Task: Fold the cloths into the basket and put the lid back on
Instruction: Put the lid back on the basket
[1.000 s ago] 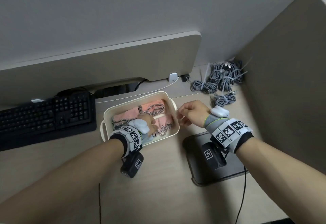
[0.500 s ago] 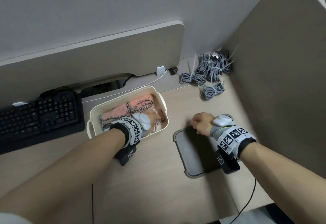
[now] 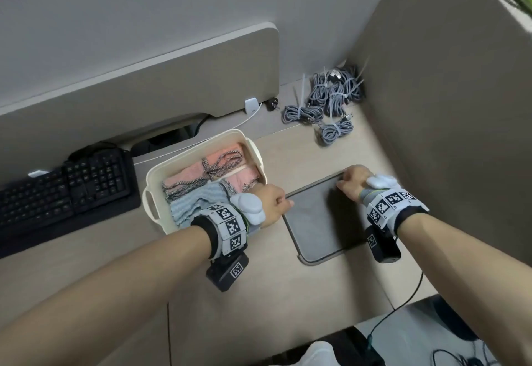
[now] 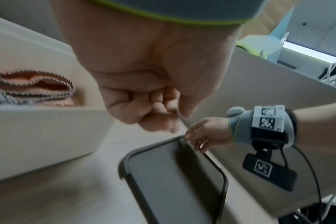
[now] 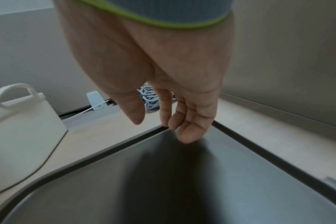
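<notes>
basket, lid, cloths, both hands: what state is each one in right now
basket: open, no lid on it
cloths: folded inside the basket, pink ones and a blue one
lid: lying flat on the desk, right of the basket
left hand: fingers curled at the lid's near-left corner
right hand: fingertips on the lid's far corner, not yet lifting
</notes>
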`<state>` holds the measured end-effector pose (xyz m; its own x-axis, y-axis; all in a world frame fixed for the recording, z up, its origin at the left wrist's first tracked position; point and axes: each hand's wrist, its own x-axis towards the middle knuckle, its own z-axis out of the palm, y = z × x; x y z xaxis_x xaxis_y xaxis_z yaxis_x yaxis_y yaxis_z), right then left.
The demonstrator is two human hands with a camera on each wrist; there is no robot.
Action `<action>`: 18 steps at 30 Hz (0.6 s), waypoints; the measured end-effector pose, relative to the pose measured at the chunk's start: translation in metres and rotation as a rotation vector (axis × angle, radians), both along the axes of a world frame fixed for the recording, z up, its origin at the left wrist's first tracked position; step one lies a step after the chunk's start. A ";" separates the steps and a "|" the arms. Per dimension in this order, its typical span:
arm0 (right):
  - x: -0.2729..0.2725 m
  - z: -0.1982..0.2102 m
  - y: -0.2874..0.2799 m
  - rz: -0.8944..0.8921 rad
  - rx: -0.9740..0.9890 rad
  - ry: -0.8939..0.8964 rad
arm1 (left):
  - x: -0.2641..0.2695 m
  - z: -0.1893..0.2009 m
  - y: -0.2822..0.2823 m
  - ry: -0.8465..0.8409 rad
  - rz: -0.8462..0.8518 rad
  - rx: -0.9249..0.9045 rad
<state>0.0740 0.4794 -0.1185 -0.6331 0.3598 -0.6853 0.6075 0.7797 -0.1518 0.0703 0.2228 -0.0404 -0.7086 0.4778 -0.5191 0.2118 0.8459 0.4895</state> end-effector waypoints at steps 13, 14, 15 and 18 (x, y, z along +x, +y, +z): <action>0.052 0.003 0.024 -0.097 0.244 0.178 | 0.038 -0.071 0.036 -0.436 0.349 -0.134; 0.054 0.004 0.027 -0.108 0.257 0.186 | 0.039 -0.072 0.040 -0.453 0.389 -0.101; 0.054 0.004 0.031 -0.111 0.267 0.190 | 0.038 -0.072 0.042 -0.477 0.433 -0.071; 0.057 0.004 0.040 -0.137 0.257 0.138 | 0.035 -0.063 0.050 -0.587 0.558 0.042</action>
